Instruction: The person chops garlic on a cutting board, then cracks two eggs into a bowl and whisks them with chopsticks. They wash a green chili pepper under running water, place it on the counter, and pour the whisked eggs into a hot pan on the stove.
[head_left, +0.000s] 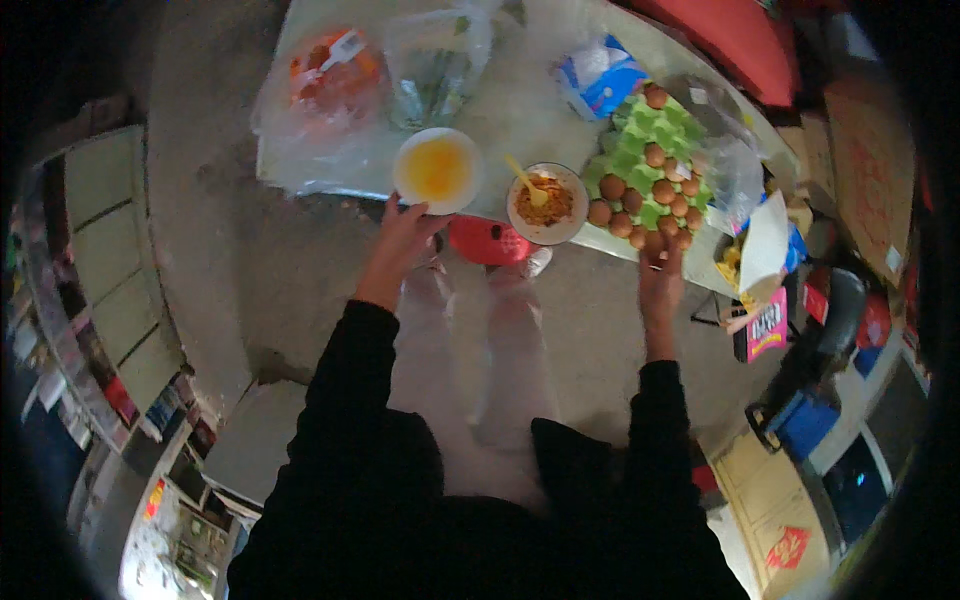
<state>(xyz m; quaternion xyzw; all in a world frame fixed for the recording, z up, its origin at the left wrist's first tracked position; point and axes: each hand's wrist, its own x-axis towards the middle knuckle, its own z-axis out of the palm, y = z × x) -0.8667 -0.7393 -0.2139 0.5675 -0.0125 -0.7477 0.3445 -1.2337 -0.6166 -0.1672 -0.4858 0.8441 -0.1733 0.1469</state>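
Note:
My left hand (409, 225) grips the near rim of a white bowl (475, 184) that holds yellow-orange liquid, probably egg. Beside it on the right, a second white bowl (583, 206) contains reddish-brown crumbly food (551, 208) and a pale yellow spoon (520, 172). At the near edge of a green egg tray (630, 133), my right hand (661, 262) has its fingers around a brown egg (653, 241). Several more brown eggs (664, 191) sit in the tray, mostly toward its near end.
A table (517, 90) carries an orange-red bagged item (337, 75), a clear bag of greens (431, 82) and a blue-and-white packet (604, 75). Crumpled clear plastic (731, 176) lies right of the tray. Below the table edge is a red plastic basin or stool (487, 240).

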